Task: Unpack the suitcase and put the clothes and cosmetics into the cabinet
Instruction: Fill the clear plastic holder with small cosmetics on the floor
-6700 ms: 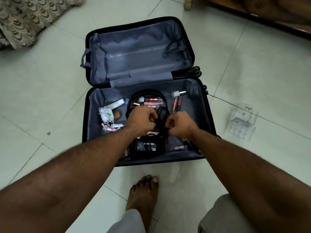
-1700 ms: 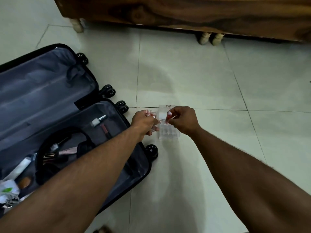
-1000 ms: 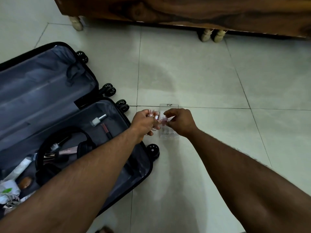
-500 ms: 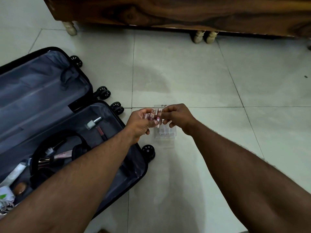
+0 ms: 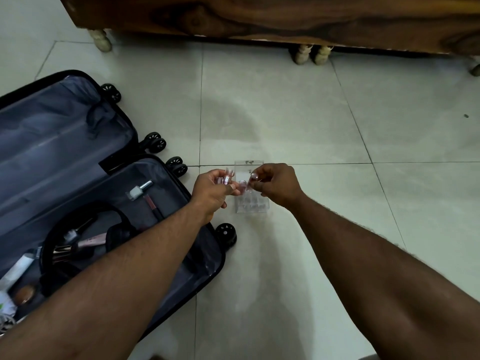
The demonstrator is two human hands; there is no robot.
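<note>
Pink-tinted small tubes (image 5: 225, 178) sit gripped in the left hand (image 5: 211, 189), while the right hand (image 5: 275, 183) pinches another tube (image 5: 244, 185).

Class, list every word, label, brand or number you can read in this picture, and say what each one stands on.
None can be read.
Pink tube in the open black suitcase: dark print, too blurred.
Clear plastic organiser box on the floor: small dark mark at its top edge, too small.
</note>
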